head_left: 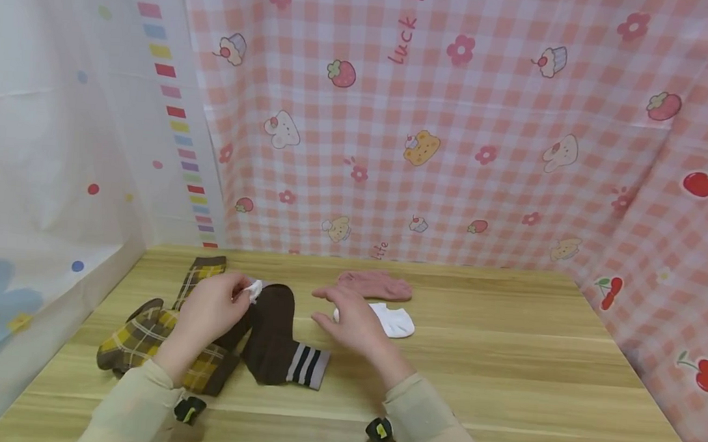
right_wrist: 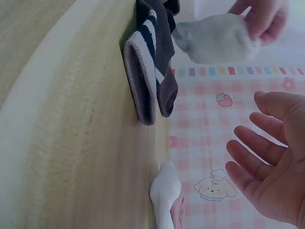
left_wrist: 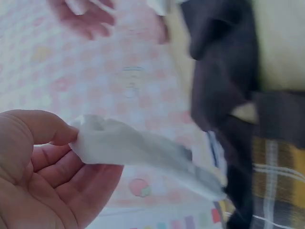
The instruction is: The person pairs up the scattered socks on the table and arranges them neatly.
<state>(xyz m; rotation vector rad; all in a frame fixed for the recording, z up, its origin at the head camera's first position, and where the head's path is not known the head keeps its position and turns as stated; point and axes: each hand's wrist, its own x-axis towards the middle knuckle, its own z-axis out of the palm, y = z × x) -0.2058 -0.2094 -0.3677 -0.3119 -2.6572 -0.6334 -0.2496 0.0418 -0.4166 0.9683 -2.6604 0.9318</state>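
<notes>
My left hand [head_left: 207, 312] pinches a white sock [left_wrist: 125, 144] between thumb and fingers, the fabric hanging off toward the dark socks. Just beside it on the table lie dark brown socks [head_left: 273, 332] with a striped grey cuff. Yellow-and-brown plaid socks [head_left: 136, 343] lie under and around the left forearm. My right hand [head_left: 356, 322] is held above the table with its fingers apart and nothing in them. In the head view it partly hides a second white sock [head_left: 395, 321], which lies next to a pink sock [head_left: 380, 285].
The wooden table [head_left: 504, 368] ends at a pink checked cloth [head_left: 457, 153] behind and on the right. A white printed cloth [head_left: 56, 159] hangs on the left. Small black devices [head_left: 379, 431] are worn at both wrists.
</notes>
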